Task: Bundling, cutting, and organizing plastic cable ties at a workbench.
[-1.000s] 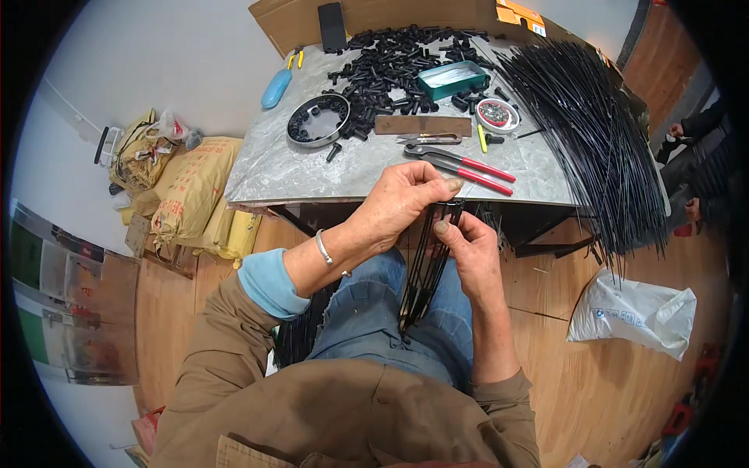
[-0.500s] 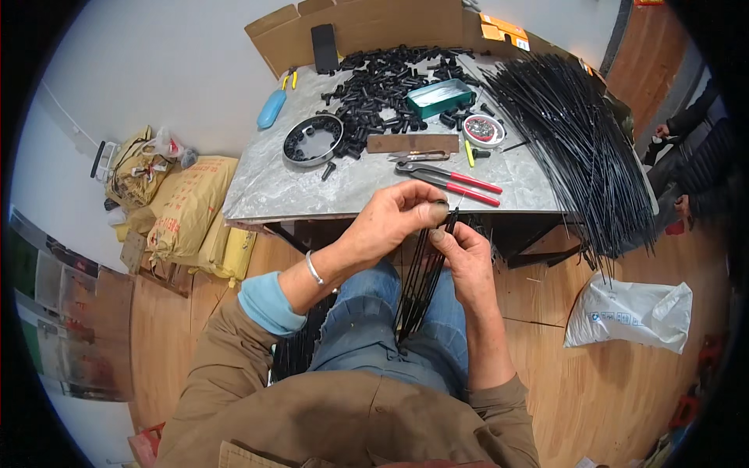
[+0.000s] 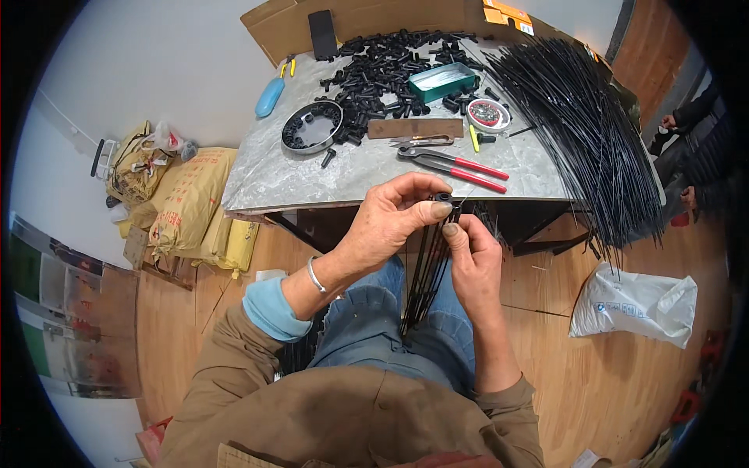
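Observation:
Just past the table's near edge, over my lap, my hands meet close together. My left hand (image 3: 382,226) is closed, pinching a small black bolt-shaped piece (image 3: 444,197) between thumb and fingers; its round, hollow-looking end faces up. My right hand (image 3: 477,261) is closed beside it, thumb and fingers gripping thin black rods (image 3: 425,281) near their upper ends. The rods hang down between my knees. How the piece and the rods meet is hidden by my fingers. Red-handled pincers (image 3: 456,169) lie on the table just beyond my hands.
The grey table (image 3: 257,175) holds a heap of black bolt-shaped pieces (image 3: 382,74), a round metal tray (image 3: 287,140), a green box (image 3: 442,82), scissors (image 3: 425,141) and a brown strip (image 3: 413,129). Many black rods (image 3: 577,125) overhang its right side. A person's hand (image 3: 688,196) shows far right.
The round end of the black piece now shows above my left thumb. Both hands have shifted slightly right in view and keep their grips. The whole view has tilted a little.

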`<state>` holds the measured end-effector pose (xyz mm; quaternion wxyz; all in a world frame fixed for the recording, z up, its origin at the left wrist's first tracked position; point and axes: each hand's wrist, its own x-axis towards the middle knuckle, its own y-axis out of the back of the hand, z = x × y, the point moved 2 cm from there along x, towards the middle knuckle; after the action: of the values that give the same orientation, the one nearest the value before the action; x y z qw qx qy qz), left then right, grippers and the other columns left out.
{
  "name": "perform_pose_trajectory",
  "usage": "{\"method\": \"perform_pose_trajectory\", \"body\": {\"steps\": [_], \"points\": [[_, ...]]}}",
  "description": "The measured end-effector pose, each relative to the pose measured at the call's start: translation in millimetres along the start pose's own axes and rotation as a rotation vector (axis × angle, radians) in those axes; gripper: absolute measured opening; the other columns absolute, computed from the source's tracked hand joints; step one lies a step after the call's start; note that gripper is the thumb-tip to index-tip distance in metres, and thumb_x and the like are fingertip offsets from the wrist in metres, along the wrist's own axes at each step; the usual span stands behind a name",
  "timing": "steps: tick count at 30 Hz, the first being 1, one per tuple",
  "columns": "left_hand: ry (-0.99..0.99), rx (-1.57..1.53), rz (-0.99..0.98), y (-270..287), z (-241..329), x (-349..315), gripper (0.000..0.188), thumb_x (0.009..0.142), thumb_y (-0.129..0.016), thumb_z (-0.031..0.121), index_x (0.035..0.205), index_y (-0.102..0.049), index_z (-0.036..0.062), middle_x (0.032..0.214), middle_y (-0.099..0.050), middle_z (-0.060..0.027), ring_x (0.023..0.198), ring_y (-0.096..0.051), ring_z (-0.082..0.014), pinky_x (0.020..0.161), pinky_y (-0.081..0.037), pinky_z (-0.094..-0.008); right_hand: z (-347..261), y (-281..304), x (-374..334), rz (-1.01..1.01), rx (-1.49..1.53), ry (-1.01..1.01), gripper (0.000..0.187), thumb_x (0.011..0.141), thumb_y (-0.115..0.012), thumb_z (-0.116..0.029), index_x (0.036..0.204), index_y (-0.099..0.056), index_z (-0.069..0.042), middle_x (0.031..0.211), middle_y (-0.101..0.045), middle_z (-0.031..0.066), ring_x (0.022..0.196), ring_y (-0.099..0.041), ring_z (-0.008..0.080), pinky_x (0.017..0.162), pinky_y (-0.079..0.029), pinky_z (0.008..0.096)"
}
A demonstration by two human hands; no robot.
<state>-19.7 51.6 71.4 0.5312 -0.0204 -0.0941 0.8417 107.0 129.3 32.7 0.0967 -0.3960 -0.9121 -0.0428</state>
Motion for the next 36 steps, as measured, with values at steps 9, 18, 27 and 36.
{"method": "perform_pose_trajectory", "body": {"steps": [9, 18, 27, 36], "points": [[0.02, -0.037, -0.087, 2, 3, -10, 0.027, 0.086, -0.068, 0.018, 0.109, -0.064, 0.0036, 0.096, -0.062, 0.0028, 0.083, -0.053, -0.0045, 0.074, -0.043, -0.0193, 0, 6, 1, -0.14, 0.061, -0.013, 0.019, 0.092, -0.06, -0.017, 0.088, -0.061, 0.001, 0.068, -0.053, -0.0027, 0.063, -0.045, 0.0046, 0.055, -0.038, 0.022], [-0.004, -0.032, -0.213, 8, 1, -16, 0.035, 0.087, -0.067, 0.031, 0.106, -0.064, 0.0015, 0.104, -0.059, -0.0029, 0.097, -0.052, -0.012, 0.089, -0.041, -0.0267, 7, 10, 1, -0.416, 0.382, -0.294, 0.018, 0.091, -0.063, -0.021, 0.086, -0.063, -0.004, 0.071, -0.053, -0.0057, 0.062, -0.044, 0.003, 0.053, -0.035, 0.0191], [-0.235, 0.245, -0.336, -6, 5, -22, 0.021, 0.092, -0.06, 0.021, 0.102, -0.068, 0.0044, 0.105, -0.049, -0.0031, 0.102, -0.047, -0.0133, 0.092, -0.038, -0.0273, 8, 4, 0, -0.303, 0.367, -0.199, 0.018, 0.091, -0.062, -0.02, 0.098, -0.064, -0.003, 0.079, -0.058, -0.0024, 0.063, -0.049, 0.0029, 0.054, -0.039, 0.0183], [-0.154, -0.061, -0.102, 5, 1, -19, 0.033, 0.094, -0.056, 0.031, 0.109, -0.064, 0.003, 0.114, -0.056, -0.0027, 0.101, -0.05, -0.0111, 0.089, -0.039, -0.0253, -4, 6, 4, -0.094, 0.454, -0.276, 0.021, 0.091, -0.062, -0.021, 0.085, -0.062, -0.001, 0.078, -0.063, 0.0048, 0.066, -0.062, 0.0119, 0.057, -0.051, 0.0234]]}}
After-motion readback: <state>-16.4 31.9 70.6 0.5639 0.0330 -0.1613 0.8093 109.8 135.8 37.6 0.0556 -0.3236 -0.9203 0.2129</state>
